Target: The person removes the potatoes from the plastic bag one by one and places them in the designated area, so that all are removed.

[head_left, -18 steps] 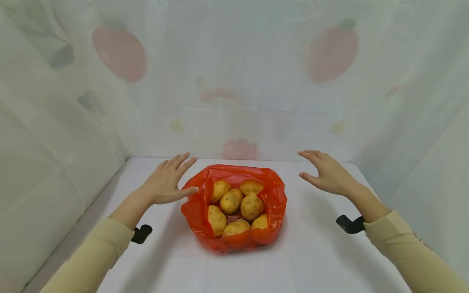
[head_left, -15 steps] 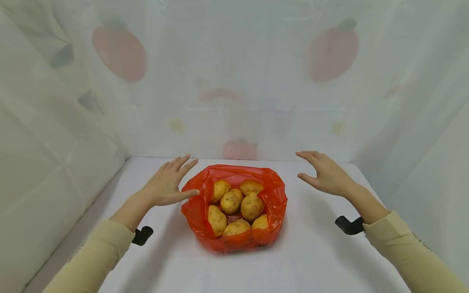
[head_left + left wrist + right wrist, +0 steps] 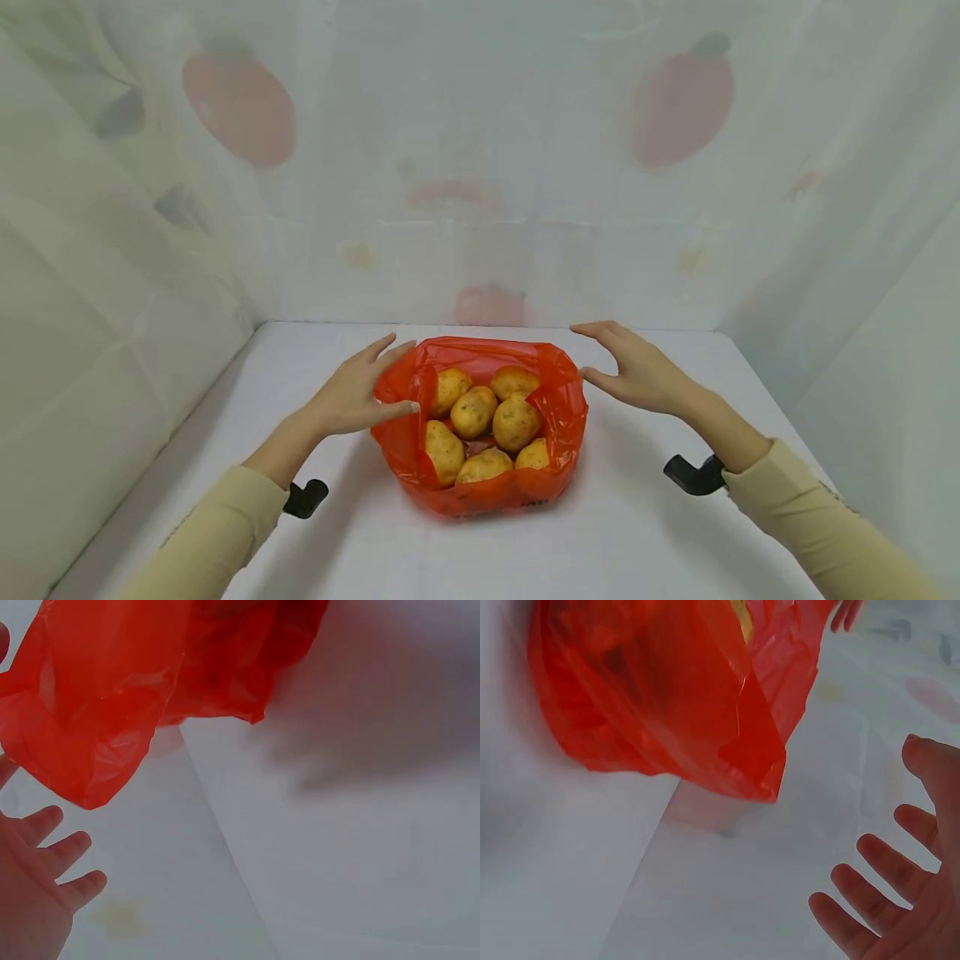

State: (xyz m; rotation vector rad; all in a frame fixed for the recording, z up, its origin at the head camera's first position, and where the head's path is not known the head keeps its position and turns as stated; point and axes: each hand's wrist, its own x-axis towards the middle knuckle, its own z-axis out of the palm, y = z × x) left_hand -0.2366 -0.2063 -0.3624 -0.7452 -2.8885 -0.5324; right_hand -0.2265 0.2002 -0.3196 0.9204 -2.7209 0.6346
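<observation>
A red plastic bag [image 3: 495, 498] stands on the table with its mouth gaping upward. Inside it lie several potatoes [image 3: 516, 423]. My left hand [image 3: 352, 396] is at the bag's left side, fingers spread, its thumb overlapping the rim in the head view. On the other side my right hand [image 3: 637, 371] has its thumb tip right at the bag's right rim. Both hands hold nothing. The left wrist view shows the bag's side [image 3: 105, 697] beyond spread fingers [image 3: 71, 851]. In the right wrist view the bag [image 3: 652, 697] is apart from the extended fingers [image 3: 870, 892].
A white-covered table [image 3: 510, 558] lies under the bag. White curtains with faded fruit prints [image 3: 487, 250] enclose the back and sides. A black wrist mount [image 3: 306, 498] juts from the left sleeve, and another black mount [image 3: 693, 475] from the right.
Both hands have moved inward and slightly toward me, the right one farther, so they are closer to the bag's sides. The bag and potatoes have stayed in place.
</observation>
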